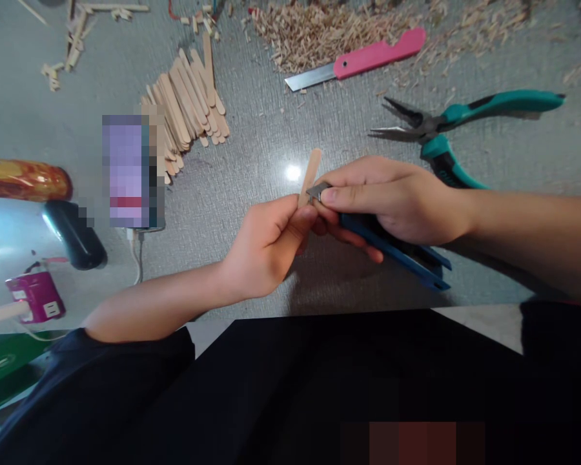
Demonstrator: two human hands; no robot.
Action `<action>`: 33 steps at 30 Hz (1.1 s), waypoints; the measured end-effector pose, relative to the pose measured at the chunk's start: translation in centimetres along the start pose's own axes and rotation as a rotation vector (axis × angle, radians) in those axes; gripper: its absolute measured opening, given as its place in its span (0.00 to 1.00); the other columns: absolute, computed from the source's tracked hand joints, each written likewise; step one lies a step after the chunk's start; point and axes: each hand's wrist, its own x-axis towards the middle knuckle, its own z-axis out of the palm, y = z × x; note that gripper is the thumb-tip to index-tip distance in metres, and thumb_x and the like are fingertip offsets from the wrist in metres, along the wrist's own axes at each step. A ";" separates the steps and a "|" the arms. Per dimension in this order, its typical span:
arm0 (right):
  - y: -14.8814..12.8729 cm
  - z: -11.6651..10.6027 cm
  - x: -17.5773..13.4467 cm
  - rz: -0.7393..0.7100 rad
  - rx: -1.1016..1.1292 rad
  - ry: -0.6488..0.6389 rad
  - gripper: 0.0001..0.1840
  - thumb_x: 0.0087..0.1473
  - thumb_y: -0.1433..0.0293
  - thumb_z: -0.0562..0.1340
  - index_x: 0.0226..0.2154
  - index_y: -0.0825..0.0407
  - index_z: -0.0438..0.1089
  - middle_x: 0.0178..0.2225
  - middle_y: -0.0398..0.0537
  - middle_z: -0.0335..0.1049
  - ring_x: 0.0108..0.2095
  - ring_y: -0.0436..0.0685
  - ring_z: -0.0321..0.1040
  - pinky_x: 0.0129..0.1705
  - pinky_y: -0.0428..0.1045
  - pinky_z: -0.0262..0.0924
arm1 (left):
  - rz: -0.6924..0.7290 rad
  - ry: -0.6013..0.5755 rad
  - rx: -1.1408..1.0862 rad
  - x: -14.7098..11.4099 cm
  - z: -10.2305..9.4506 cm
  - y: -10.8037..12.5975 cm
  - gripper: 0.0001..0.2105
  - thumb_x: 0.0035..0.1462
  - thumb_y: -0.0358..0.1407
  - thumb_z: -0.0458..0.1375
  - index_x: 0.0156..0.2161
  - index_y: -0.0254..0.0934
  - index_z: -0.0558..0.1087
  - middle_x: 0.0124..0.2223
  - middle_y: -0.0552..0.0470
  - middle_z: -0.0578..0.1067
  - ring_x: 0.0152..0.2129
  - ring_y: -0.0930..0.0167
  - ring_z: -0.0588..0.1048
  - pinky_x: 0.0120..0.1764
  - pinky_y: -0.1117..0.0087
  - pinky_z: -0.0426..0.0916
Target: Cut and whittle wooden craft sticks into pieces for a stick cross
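Note:
A wooden craft stick is pinched between the thumb and fingers of my left hand, its rounded end pointing away from me. My right hand is closed around a blue utility knife, whose handle shows below the palm. At my right thumb tip, the knife's short metal blade end lies against or just over the stick; I cannot tell whether it is cutting into the wood. The two hands meet over the grey table, and the stick's lower end is hidden by my fingers.
A pink-handled knife lies blade-left before wood shavings. Teal needle-nose pliers rest open beyond my right hand. Left are a pile of craft sticks, a blurred phone on a cable, and a purple power adapter.

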 end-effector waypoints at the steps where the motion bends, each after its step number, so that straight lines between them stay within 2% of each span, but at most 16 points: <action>1: 0.1 -0.1 0.1 -0.024 0.006 0.004 0.21 0.81 0.65 0.62 0.32 0.50 0.72 0.23 0.39 0.71 0.16 0.49 0.65 0.17 0.43 0.61 | -0.015 -0.005 -0.030 0.1 0.0 -0.1 0.22 0.83 0.55 0.59 0.38 0.42 0.77 0.24 0.57 0.70 0.20 0.74 0.65 0.24 0.67 0.62; 6: 0.4 0.0 0.2 -0.065 -0.128 0.093 0.20 0.82 0.67 0.62 0.33 0.50 0.73 0.24 0.39 0.71 0.18 0.50 0.66 0.18 0.45 0.60 | -0.060 0.000 -0.109 0.2 0.0 -0.5 0.22 0.81 0.55 0.62 0.38 0.41 0.78 0.25 0.58 0.69 0.20 0.75 0.65 0.23 0.68 0.62; 10: 0.3 0.6 0.1 -0.109 -0.312 0.171 0.21 0.82 0.71 0.61 0.32 0.50 0.72 0.23 0.38 0.70 0.20 0.47 0.63 0.21 0.44 0.56 | -0.066 0.016 -0.041 0.2 0.0 -0.7 0.24 0.81 0.56 0.61 0.38 0.40 0.78 0.24 0.59 0.67 0.19 0.76 0.63 0.23 0.69 0.59; 15: -0.2 0.6 0.1 -0.110 -0.448 0.192 0.22 0.81 0.76 0.61 0.30 0.51 0.72 0.22 0.37 0.69 0.21 0.47 0.62 0.24 0.45 0.54 | -0.041 -0.001 0.061 0.7 -0.4 -0.4 0.28 0.80 0.59 0.61 0.35 0.38 0.79 0.25 0.56 0.71 0.25 0.73 0.72 0.29 0.70 0.67; 18: -0.4 0.2 0.0 -0.076 -0.412 0.128 0.21 0.81 0.73 0.63 0.32 0.51 0.74 0.22 0.38 0.69 0.20 0.48 0.62 0.23 0.45 0.54 | -0.041 -0.047 0.071 1.0 -0.8 -0.4 0.29 0.79 0.61 0.61 0.35 0.38 0.80 0.25 0.54 0.73 0.26 0.72 0.75 0.30 0.70 0.69; 21: -0.3 -0.1 0.0 -0.040 -0.297 0.082 0.21 0.82 0.66 0.65 0.32 0.50 0.74 0.22 0.37 0.70 0.18 0.48 0.62 0.20 0.47 0.52 | -0.058 -0.092 0.037 1.2 -0.9 -0.6 0.29 0.78 0.62 0.61 0.35 0.39 0.79 0.25 0.54 0.72 0.23 0.72 0.72 0.26 0.69 0.67; 25: 0.4 -0.3 0.2 -0.059 -0.208 0.092 0.23 0.82 0.56 0.67 0.34 0.50 0.74 0.23 0.38 0.70 0.18 0.48 0.63 0.19 0.47 0.54 | -0.078 -0.069 0.004 1.2 -0.8 -0.8 0.28 0.79 0.62 0.61 0.36 0.40 0.78 0.25 0.54 0.72 0.21 0.73 0.69 0.23 0.68 0.64; 27: 0.6 -0.2 0.2 -0.076 -0.214 0.117 0.23 0.81 0.56 0.67 0.34 0.49 0.74 0.23 0.38 0.71 0.18 0.49 0.64 0.19 0.47 0.55 | -0.077 -0.037 0.023 1.2 -0.8 -0.8 0.27 0.78 0.62 0.61 0.36 0.41 0.76 0.25 0.54 0.71 0.21 0.72 0.70 0.23 0.68 0.64; 33: 0.2 0.5 0.0 -0.093 -0.264 0.221 0.22 0.82 0.64 0.65 0.31 0.48 0.72 0.22 0.39 0.71 0.20 0.50 0.65 0.24 0.47 0.60 | -0.056 0.015 0.074 1.2 -0.7 -0.9 0.27 0.78 0.63 0.61 0.37 0.42 0.77 0.25 0.55 0.72 0.22 0.71 0.70 0.25 0.66 0.64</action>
